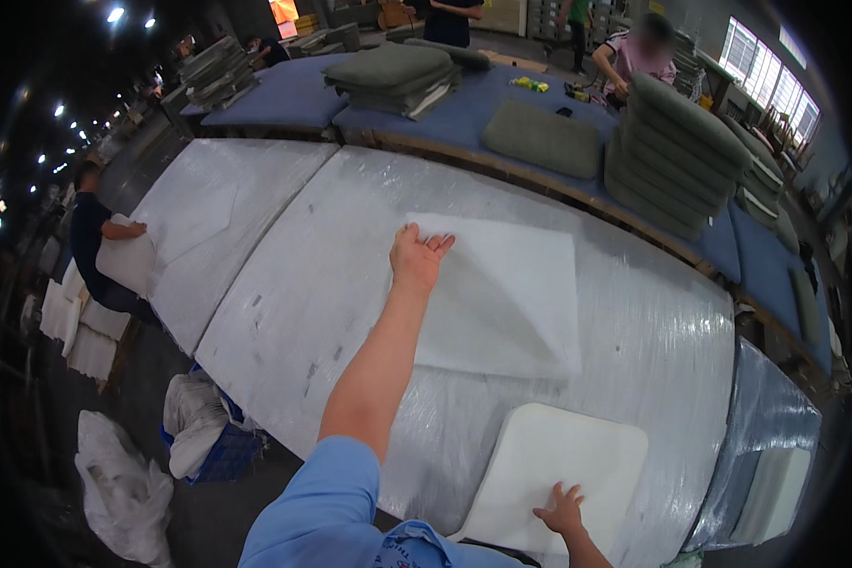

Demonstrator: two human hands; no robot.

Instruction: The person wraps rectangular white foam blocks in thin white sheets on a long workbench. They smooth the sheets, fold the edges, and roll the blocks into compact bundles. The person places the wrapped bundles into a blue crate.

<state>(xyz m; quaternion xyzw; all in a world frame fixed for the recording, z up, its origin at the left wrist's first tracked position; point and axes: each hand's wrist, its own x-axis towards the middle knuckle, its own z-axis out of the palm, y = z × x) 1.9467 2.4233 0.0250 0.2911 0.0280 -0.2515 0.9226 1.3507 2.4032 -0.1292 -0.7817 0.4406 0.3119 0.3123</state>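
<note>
A thin white sheet of soft material lies on the plastic-wrapped table with a diagonal crease across it. My left hand is over its upper left corner, fingers apart and touching the sheet. Closer to me, a thick white foam cushion with rounded corners sits at the table's near edge. On the cushion rests my right hand, open with its fingers spread.
Behind the table runs a blue-topped bench with stacked grey-green cushions. A person handles a pale cushion at the left; another stands beyond the bench. A blue crate and a white plastic bag are on the floor.
</note>
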